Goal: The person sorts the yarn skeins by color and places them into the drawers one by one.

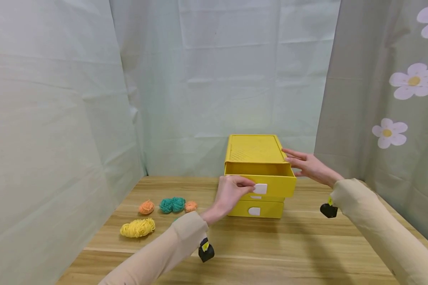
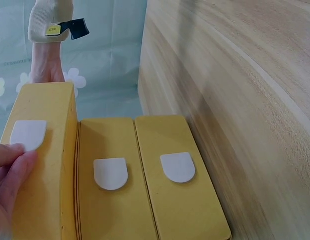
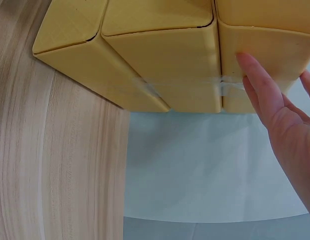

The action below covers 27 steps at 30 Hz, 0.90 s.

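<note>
A yellow three-drawer cabinet (image 1: 254, 147) stands on the table, its top drawer (image 1: 279, 186) pulled out and the interior seen from above bare. My left hand (image 1: 231, 193) pinches the white handle (image 1: 261, 189) of that drawer between thumb and fingertips; the left wrist view shows the same grip at the handle (image 2: 29, 134). Below, both lower drawers are closed, each with a white tab (image 2: 111, 174). With extended fingers, my right hand (image 1: 312, 167) touches the cabinet's right side near the top; in the right wrist view its fingers (image 3: 267, 90) lie against the yellow side wall.
Left of the cabinet lie a yellow yarn skein (image 1: 137, 228), an orange yarn ball (image 1: 146, 207), teal yarn balls (image 1: 172, 204) and another orange ball (image 1: 190, 206). A bit of teal shows behind my left sleeve. Pale curtains (image 1: 214, 79) enclose the wooden table (image 1: 264, 253).
</note>
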Motion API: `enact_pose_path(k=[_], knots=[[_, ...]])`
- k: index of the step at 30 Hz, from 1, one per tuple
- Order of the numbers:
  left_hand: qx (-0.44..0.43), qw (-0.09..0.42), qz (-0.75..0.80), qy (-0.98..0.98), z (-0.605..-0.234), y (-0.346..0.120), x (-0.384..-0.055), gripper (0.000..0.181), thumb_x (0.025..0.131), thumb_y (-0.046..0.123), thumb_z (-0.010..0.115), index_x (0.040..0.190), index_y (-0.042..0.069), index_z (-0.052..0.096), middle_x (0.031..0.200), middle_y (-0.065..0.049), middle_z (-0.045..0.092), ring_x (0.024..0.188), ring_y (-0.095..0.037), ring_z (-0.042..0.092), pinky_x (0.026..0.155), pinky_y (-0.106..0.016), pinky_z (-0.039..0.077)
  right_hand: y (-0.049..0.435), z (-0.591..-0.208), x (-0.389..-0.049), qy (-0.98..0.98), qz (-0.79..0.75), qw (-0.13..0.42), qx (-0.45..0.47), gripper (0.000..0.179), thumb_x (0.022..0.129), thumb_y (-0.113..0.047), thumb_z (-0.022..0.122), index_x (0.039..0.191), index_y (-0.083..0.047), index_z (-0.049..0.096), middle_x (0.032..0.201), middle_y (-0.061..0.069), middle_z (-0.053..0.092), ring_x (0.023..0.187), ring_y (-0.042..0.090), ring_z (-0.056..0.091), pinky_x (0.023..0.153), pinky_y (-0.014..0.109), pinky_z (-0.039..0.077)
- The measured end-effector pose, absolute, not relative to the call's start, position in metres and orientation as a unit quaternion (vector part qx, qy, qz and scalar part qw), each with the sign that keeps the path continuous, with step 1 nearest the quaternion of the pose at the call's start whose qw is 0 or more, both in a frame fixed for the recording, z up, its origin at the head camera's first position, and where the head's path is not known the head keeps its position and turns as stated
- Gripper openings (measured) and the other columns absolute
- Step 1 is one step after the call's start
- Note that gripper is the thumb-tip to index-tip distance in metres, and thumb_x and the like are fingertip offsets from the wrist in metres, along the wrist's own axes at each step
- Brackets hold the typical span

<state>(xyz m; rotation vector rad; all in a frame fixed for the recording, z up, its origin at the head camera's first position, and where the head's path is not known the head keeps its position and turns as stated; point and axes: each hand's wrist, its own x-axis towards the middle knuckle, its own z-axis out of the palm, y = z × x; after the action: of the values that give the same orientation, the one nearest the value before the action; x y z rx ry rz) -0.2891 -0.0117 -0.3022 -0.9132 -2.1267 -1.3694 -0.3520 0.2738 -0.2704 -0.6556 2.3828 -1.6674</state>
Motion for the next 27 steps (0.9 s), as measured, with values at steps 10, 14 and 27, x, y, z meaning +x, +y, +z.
enact_pose_path(k=[10, 14, 27], knots=[[-0.332, 0.228, -0.496, -0.769, -0.3027, -0.0115, -0.2879, 0.006, 0.073, 0.003, 0.074, 0.079, 0.003, 0.073, 0.074, -0.001, 0.067, 0.065, -0.002, 0.061, 0.058, -0.019, 0.049, 0.2733, -0.2694, -0.3508, 0.791, -0.561, 0.084, -0.228, 0.06, 0.094, -0.028, 0.049, 0.145, -0.013, 0.02, 0.144, 0.017, 0.022, 0.124, 0.039, 0.029, 0.09, 0.053, 0.034], [-0.331, 0.225, -0.499, -0.769, -0.3027, -0.011, -0.2865, 0.006, 0.073, 0.002, 0.074, 0.079, 0.003, 0.073, 0.074, -0.001, 0.067, 0.065, -0.003, 0.061, 0.058, -0.019, 0.049, 0.2736, -0.2694, -0.3499, 0.796, -0.556, 0.083, -0.224, 0.061, 0.094, -0.029, 0.049, 0.145, -0.013, 0.02, 0.144, 0.016, 0.023, 0.124, 0.039, 0.029, 0.09, 0.053, 0.034], [-0.366, 0.197, -0.513, -0.751, -0.3078, -0.0186, -0.2899, 0.008, 0.077, 0.002, 0.071, 0.085, 0.002, 0.072, 0.079, -0.003, 0.067, 0.07, -0.009, 0.064, 0.062, -0.021, 0.05, 0.2742, -0.2707, -0.3501, 0.797, -0.557, 0.081, -0.22, 0.06, 0.094, -0.029, 0.049, 0.145, -0.015, 0.02, 0.144, 0.014, 0.023, 0.123, 0.037, 0.03, 0.09, 0.052, 0.035]])
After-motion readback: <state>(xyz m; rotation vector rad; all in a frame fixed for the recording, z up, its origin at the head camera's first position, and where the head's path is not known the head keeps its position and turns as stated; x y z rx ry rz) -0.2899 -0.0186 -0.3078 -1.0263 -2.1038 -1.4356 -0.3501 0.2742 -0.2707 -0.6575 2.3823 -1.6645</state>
